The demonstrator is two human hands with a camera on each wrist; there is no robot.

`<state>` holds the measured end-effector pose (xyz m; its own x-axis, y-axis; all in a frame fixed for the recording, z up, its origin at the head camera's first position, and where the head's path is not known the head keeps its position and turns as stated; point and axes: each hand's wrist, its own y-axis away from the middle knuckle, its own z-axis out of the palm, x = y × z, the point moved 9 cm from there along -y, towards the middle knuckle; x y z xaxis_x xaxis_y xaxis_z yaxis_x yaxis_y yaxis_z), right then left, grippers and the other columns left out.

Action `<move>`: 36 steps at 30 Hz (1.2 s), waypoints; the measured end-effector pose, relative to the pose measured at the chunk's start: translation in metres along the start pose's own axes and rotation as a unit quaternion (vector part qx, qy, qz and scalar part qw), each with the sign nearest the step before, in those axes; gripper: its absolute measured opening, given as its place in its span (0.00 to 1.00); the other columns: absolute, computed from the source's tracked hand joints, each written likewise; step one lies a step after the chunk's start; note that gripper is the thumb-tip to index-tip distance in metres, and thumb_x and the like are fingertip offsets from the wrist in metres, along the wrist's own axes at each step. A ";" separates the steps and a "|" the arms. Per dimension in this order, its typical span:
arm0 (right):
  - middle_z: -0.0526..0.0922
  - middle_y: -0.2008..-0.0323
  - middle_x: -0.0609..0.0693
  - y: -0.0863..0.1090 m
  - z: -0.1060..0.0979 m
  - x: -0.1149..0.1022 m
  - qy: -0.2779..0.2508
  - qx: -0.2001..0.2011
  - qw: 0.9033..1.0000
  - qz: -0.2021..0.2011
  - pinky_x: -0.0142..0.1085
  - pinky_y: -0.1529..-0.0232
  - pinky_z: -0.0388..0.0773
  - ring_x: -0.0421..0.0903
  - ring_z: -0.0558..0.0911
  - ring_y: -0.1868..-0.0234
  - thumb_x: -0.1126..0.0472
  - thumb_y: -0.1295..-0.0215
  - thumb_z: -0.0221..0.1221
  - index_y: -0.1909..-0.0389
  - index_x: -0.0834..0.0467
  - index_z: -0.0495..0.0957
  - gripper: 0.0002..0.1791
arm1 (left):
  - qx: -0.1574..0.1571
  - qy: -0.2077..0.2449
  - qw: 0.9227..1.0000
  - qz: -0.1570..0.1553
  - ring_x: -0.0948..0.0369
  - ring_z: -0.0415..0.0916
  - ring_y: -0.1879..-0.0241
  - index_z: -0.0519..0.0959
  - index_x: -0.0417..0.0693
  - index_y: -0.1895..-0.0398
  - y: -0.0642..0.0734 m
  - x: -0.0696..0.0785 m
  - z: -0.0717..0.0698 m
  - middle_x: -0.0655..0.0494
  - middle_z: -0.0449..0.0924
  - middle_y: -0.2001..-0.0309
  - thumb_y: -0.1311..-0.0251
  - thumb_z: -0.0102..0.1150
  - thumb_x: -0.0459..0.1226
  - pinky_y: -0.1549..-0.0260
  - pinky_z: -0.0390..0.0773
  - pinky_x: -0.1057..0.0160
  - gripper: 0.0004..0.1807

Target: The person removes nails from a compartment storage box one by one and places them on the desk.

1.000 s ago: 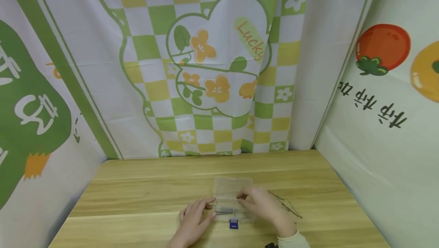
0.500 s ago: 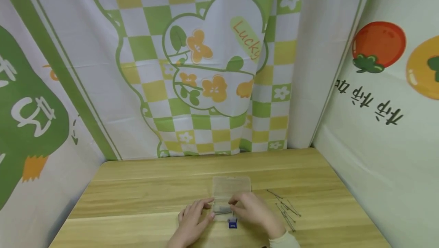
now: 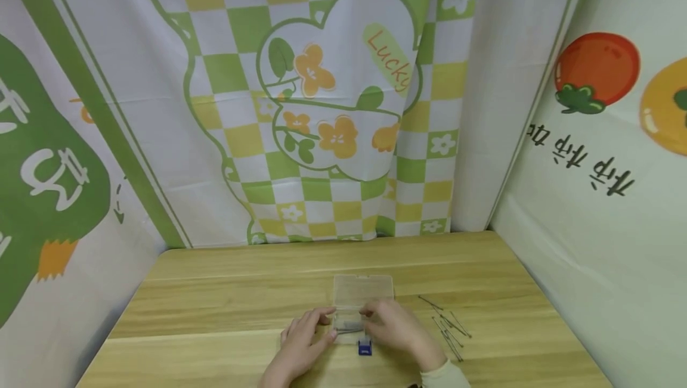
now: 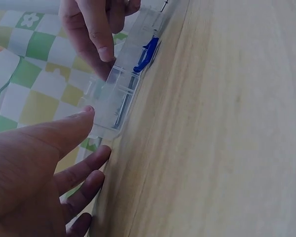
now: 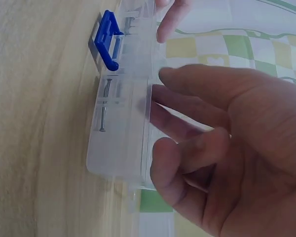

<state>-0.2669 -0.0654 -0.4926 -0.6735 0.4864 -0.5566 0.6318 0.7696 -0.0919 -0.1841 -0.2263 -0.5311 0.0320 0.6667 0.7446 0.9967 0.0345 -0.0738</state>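
A clear plastic compartment box (image 3: 347,338) stands on the table with its clear lid (image 3: 363,290) raised at the back and a blue latch (image 3: 365,348) at its front. Thin grey nails (image 3: 350,331) lie inside; one nail (image 5: 104,106) shows through the wall in the right wrist view. My left hand (image 3: 303,343) rests against the box's left end, thumb at the front and index finger at the back, fingers extended. Over the right part of the box is my right hand (image 3: 394,328), thumb and fingertips at its rim, nothing visible between them.
Several loose nails (image 3: 448,331) lie scattered on the wooden table (image 3: 231,310) to the right of the box. A checkered curtain (image 3: 343,209) hangs along the table's back edge, with printed sheets (image 3: 579,209) at both sides.
My right hand has moved left and lower over the box, uncovering more of the loose nails at the right. The left hand keeps its place at the box's left end.
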 end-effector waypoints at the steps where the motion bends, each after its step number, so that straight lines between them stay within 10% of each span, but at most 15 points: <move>1: 0.88 0.50 0.55 0.000 -0.001 0.000 -0.001 0.004 1.000 0.001 0.54 0.49 0.83 0.55 0.86 0.50 0.60 0.32 0.68 0.49 0.61 0.86 0.14 | 0.000 -0.001 1.000 -0.001 0.51 0.71 0.44 0.74 0.55 0.29 0.000 0.000 0.000 0.56 0.80 0.42 0.26 0.62 0.50 0.41 0.56 0.25 0.27; 36: 0.83 0.61 0.46 -0.005 0.017 -0.011 0.063 0.003 0.998 0.004 0.44 0.59 0.82 0.44 0.82 0.63 0.59 0.31 0.68 0.55 0.58 0.87 0.08 | 0.003 -0.004 1.000 -0.007 0.55 0.68 0.46 0.73 0.59 0.28 -0.001 -0.005 0.002 0.58 0.79 0.41 0.25 0.60 0.53 0.43 0.57 0.31 0.27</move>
<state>-0.2563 -0.0819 -0.4998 -0.7111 0.5415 -0.4485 0.6396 0.7631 -0.0927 -0.1853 -0.2278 -0.5362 0.0165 0.6723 0.7401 0.9965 0.0494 -0.0671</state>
